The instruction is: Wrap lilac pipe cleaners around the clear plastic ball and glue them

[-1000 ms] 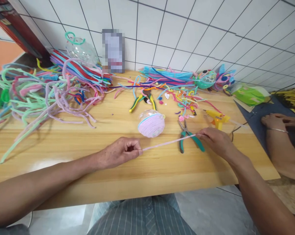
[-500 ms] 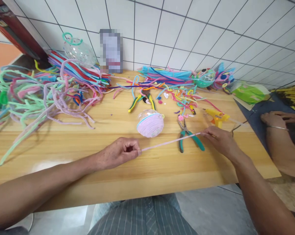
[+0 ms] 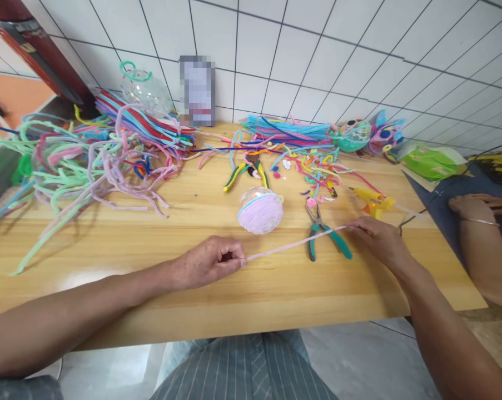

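Hold pink stem [image 3: 292, 245] straight, pinched in left grip [image 3: 211, 261] and right grip [image 3: 378, 240]; avoid snagging near pliers [image 3: 318, 223].

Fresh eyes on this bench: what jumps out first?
Probably the big tangle of mint-green and lilac fuzzy stems on the left of the pale wooden table. Then the clear round ball partly covered in lilac, near the middle, and the thin pale-lilac strip held out between left hand and right hand.

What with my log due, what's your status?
Left hand, right hand pinching pale pink strip. Strip nearly straight between them. Green-handled pliers crossed by strip in view, contact unclear.
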Available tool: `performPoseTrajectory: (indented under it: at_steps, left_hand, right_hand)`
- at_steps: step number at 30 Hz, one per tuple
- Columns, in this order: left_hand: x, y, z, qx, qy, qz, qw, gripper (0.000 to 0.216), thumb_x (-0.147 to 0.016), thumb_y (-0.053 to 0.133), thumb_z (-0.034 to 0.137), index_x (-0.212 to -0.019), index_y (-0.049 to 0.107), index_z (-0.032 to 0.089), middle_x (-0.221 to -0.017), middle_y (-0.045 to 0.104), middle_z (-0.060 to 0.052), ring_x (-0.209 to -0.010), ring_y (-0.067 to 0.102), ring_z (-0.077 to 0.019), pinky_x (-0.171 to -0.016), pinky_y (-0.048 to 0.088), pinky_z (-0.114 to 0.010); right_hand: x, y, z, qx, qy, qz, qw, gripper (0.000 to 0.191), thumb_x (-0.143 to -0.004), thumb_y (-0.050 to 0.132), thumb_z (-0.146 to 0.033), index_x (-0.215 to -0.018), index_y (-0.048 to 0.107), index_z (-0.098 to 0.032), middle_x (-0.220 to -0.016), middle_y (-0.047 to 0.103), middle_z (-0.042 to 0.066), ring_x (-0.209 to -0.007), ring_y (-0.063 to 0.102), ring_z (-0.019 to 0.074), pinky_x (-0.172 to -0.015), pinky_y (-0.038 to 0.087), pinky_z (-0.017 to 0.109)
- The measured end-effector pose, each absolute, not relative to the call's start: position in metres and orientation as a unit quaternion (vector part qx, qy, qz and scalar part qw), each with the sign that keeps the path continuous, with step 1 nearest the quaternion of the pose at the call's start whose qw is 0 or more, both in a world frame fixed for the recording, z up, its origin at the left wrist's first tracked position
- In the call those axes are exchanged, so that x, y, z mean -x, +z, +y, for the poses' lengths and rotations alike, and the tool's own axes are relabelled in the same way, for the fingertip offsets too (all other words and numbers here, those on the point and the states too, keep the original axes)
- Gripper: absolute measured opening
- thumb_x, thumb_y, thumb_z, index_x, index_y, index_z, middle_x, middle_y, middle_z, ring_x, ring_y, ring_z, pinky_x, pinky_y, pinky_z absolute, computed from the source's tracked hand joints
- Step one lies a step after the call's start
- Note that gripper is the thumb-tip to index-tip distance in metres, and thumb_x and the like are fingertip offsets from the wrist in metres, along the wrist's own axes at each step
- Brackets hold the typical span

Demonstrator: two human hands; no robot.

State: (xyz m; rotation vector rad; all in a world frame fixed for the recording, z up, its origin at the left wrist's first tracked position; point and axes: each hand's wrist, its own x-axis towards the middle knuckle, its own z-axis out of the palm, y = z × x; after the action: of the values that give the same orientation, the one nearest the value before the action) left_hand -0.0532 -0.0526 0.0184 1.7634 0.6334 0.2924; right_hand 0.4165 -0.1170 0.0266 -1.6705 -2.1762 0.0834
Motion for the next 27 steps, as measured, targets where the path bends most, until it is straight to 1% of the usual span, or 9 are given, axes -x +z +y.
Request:
performPoseTrajectory:
  at_steps: [5, 8, 9, 11, 13, 16, 19, 22, 27]
  left_hand:
    - [0.053, 0.018, -0.053, -0.762, 0.121, 0.273, 0.575, 0.028, -0.099, 0.057, 0.038, -0.082, 0.063, 0.016, -0.067, 0.053, 0.005, -0.061, 0.042, -0.0081, -0.058, 0.035, -0.019]
    - [0.052, 0.019, -0.053, -0.763, 0.123, 0.279, 0.570, 0.029, -0.098, 0.057, 0.038, -0.081, 0.063, 0.015, -0.067, 0.053, 0.005, -0.061, 0.043, -0.0080, -0.059, 0.036, -0.019]
    - [0.051, 0.019, -0.054, -0.764, 0.121, 0.278, 0.570, 0.029, -0.098, 0.057, 0.038, -0.081, 0.062, 0.015, -0.066, 0.052, 0.005, -0.060, 0.043, -0.0079, -0.058, 0.036, -0.019]
    - [0.049, 0.020, -0.056, -0.764, 0.122, 0.274, 0.571, 0.028, -0.097, 0.057, 0.036, -0.080, 0.062, 0.015, -0.065, 0.051, 0.005, -0.059, 0.041, -0.0074, -0.057, 0.034, -0.018]
    - [0.048, 0.019, -0.058, -0.762, 0.127, 0.272, 0.574, 0.026, -0.097, 0.058, 0.034, -0.079, 0.063, 0.015, -0.064, 0.050, 0.006, -0.058, 0.039, -0.0069, -0.055, 0.032, -0.018]
    - [0.047, 0.018, -0.061, -0.757, 0.141, 0.270, 0.577, 0.022, -0.096, 0.059, 0.029, -0.079, 0.063, 0.015, -0.063, 0.050, 0.006, -0.057, 0.039, -0.0066, -0.054, 0.031, -0.017]
    - [0.049, 0.016, -0.063, -0.764, 0.152, 0.260, 0.570, 0.020, -0.095, 0.060, 0.027, -0.080, 0.065, 0.015, -0.063, 0.052, 0.005, -0.057, 0.040, -0.0065, -0.054, 0.031, -0.017]
    - [0.049, 0.014, -0.063, -0.777, 0.164, 0.249, 0.554, 0.022, -0.096, 0.059, 0.029, -0.082, 0.067, 0.014, -0.065, 0.055, 0.004, -0.058, 0.043, -0.0068, -0.054, 0.031, -0.017]
    - [0.047, 0.016, -0.065, -0.773, 0.186, 0.235, 0.559, 0.028, -0.099, 0.060, 0.035, -0.081, 0.065, 0.013, -0.063, 0.049, 0.006, -0.057, 0.039, -0.0061, -0.054, 0.031, -0.017]
  right_hand:
    - [-0.421, 0.022, -0.119, 0.572, -0.005, -0.794, 0.207, 0.023, -0.101, 0.065, -0.042, -0.088, 0.080, -0.031, -0.078, 0.080, 0.004, -0.068, 0.074, 0.0233, -0.062, 0.053, 0.037]
    - [-0.396, 0.033, -0.125, 0.574, -0.102, -0.789, 0.193, 0.015, -0.100, 0.068, -0.034, -0.107, 0.079, -0.028, -0.101, 0.083, 0.011, -0.089, 0.077, 0.0304, -0.078, 0.056, 0.043]
    - [-0.380, 0.039, -0.128, 0.567, -0.149, -0.791, 0.176, 0.022, -0.100, 0.069, -0.032, -0.120, 0.076, -0.027, -0.113, 0.081, 0.014, -0.100, 0.077, 0.0326, -0.085, 0.057, 0.045]
    - [-0.340, 0.053, -0.137, 0.523, -0.202, -0.809, 0.175, 0.038, -0.097, 0.074, -0.031, -0.133, 0.068, -0.023, -0.121, 0.079, 0.015, -0.109, 0.075, 0.0333, -0.091, 0.058, 0.047]
    - [-0.293, 0.066, -0.146, 0.491, -0.219, -0.825, 0.170, 0.043, -0.095, 0.077, -0.028, -0.136, 0.064, -0.020, -0.127, 0.076, 0.017, -0.118, 0.073, 0.0330, -0.099, 0.057, 0.049]
    - [-0.236, 0.075, -0.155, 0.463, -0.250, -0.833, 0.171, 0.040, -0.093, 0.079, -0.026, -0.130, 0.066, -0.018, -0.132, 0.075, 0.017, -0.127, 0.068, 0.0314, -0.110, 0.052, 0.049]
    - [-0.218, 0.074, -0.151, 0.489, -0.248, -0.821, 0.160, 0.040, -0.094, 0.077, -0.027, -0.132, 0.066, -0.016, -0.136, 0.074, 0.019, -0.130, 0.066, 0.0331, -0.110, 0.052, 0.051]
    - [-0.228, 0.071, -0.142, 0.521, -0.224, -0.805, 0.174, 0.035, -0.097, 0.073, -0.025, -0.130, 0.065, -0.017, -0.133, 0.075, 0.019, -0.124, 0.069, 0.0349, -0.106, 0.054, 0.054]
    - [-0.219, 0.064, -0.148, 0.480, -0.044, -0.846, 0.227, 0.036, -0.103, 0.063, -0.032, -0.136, 0.062, -0.015, -0.122, 0.078, 0.015, -0.118, 0.072, 0.0291, -0.102, 0.059, 0.048]
